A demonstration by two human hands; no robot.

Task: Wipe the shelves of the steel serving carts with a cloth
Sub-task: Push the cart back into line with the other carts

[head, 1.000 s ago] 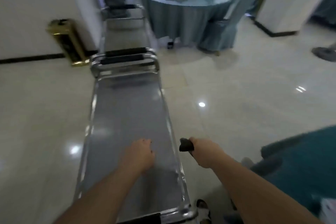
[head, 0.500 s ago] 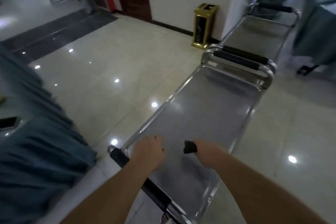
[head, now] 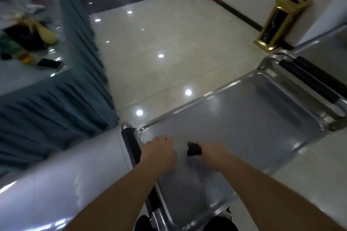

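Both hands are over the near end of the steel cart's top shelf (head: 244,118). Left hand (head: 159,153) is curled, holding nothing I can see. Right hand (head: 213,155) grips a small dark cloth (head: 194,149) just above the shelf. Second cart (head: 326,50) sits far right.

The single head-worn view looks forward and steeply down from close above the near end of the steel cart's top shelf (head: 244,127), which runs away toward the upper right across glossy floor (head: 169,43).
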